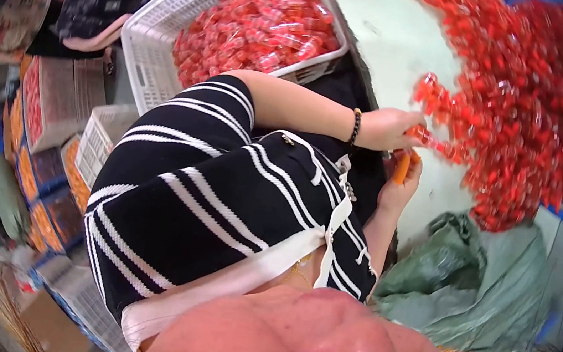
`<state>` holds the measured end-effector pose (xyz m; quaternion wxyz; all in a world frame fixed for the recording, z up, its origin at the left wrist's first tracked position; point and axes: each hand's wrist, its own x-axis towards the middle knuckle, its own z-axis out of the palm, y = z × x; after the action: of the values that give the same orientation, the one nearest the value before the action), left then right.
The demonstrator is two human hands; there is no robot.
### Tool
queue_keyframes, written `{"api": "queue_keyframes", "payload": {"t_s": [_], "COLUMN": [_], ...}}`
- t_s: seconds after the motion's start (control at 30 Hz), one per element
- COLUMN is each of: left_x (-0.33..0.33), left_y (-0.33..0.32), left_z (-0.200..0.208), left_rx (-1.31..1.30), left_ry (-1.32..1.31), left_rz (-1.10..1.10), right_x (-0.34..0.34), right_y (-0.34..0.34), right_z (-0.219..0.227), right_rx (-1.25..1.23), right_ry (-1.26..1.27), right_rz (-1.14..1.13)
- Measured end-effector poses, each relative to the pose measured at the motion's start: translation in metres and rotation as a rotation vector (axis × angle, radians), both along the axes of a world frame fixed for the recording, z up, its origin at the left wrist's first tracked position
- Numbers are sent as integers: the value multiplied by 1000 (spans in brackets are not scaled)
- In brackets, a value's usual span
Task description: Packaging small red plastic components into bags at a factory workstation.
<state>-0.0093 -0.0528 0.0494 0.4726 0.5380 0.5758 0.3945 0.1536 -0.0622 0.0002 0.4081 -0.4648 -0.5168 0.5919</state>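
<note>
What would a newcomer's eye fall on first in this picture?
Probably the big heap of shiny red pieces at upper right, spread over a pale tabletop. Next, the white plastic crate at upper left, loaded with more red pieces. Left of the heap, the left hand, wearing a dark beaded bracelet, holds a red piece.

Left fingers (410,118) hold a red piece (420,133).

txt/lbls: none legible | brands: none legible | nos.: none legible | signs: none legible
</note>
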Motion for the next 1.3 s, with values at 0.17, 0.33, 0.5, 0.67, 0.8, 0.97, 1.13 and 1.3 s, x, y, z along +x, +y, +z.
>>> {"api": "queue_keyframes", "payload": {"t_s": [0.17,0.33,0.5,0.67,0.8,0.97,1.13,1.3], "left_x": [-7,-20,-53,-125,-184,-207,-215,-192], "left_y": [-13,-20,-38,-62,-86,-111,-133,-149], "left_z": [-9,-14,4,-12,-20,-46,-50,-69], "left_rx": [373,473,316,318,224,97,58,33], "left_ry": [249,287,103,199,555,769,772,762], "left_rz": [-108,-110,129,521,643,591,541,389], "right_x": [15,2,-20,-16,-4,-11,-10,-6], "right_y": [15,17,12,19,25,24,28,38], "right_z": [-6,2,19,21,4,3,-12,-24], "right_rx": [-500,-617,-582,-424,-376,-264,-227,-243], "right_ry": [337,343,317,204,176,120,96,74], "right_rz": [251,292,274,345,352,288,269,289]}}
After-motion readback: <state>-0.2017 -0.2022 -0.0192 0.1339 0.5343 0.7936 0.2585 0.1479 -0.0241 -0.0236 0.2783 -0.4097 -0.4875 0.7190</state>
